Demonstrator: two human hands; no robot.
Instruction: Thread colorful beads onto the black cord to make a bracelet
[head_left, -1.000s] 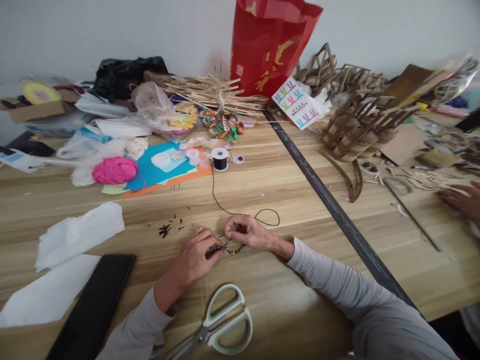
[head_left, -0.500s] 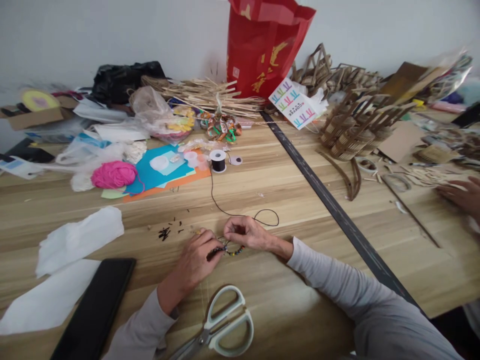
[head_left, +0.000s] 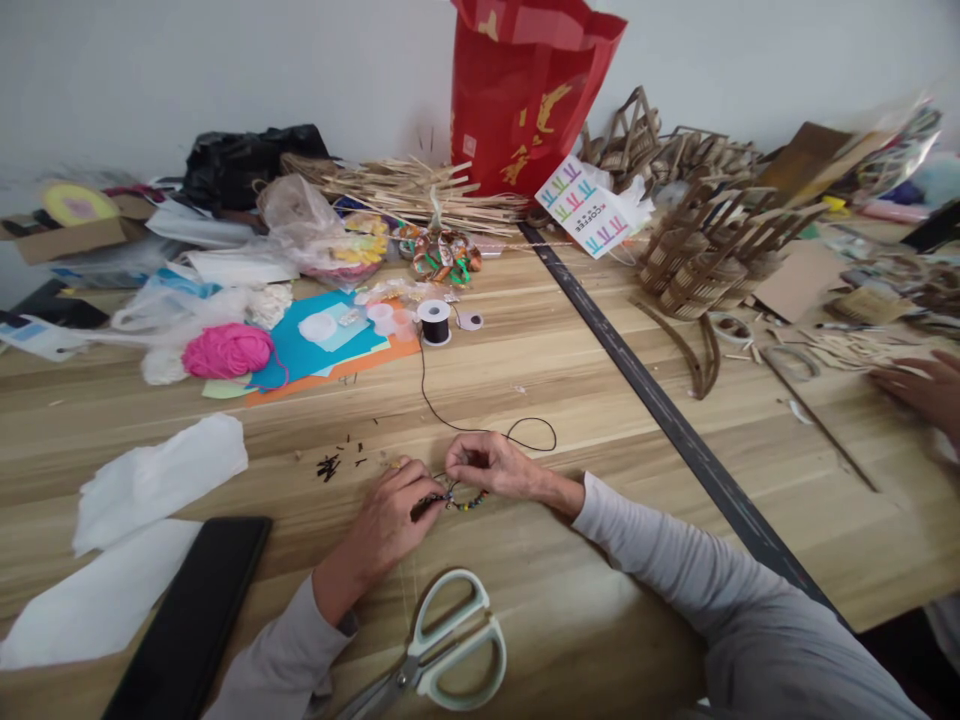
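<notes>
My left hand [head_left: 382, 520] is closed around one side of a beaded bracelet [head_left: 471, 502] with small dark and coloured beads, low over the table. At the bracelet's far side my right hand [head_left: 495, 465] has thumb and forefinger pinched together on thin black cord [head_left: 452, 488], its end hidden by the fingers. More black cord [head_left: 427, 385] runs from a white-rimmed spool [head_left: 434, 323] and loops on the wood beyond my right hand. White-handled scissors [head_left: 459, 640] lie close below my hands. Short black snippets [head_left: 328, 467] are scattered left of them.
At left are white paper pieces [head_left: 161, 470], a black flat case [head_left: 191, 620] and pink yarn [head_left: 229, 352]. A dark strip [head_left: 645, 375] crosses the table. Small woven baskets [head_left: 701, 265] and another person's hand [head_left: 922, 385] are at right. A red bag [head_left: 517, 100] stands behind.
Both hands keep nearly the same place and grip on the bracelet and cord. Only a very slight shift of the view shows.
</notes>
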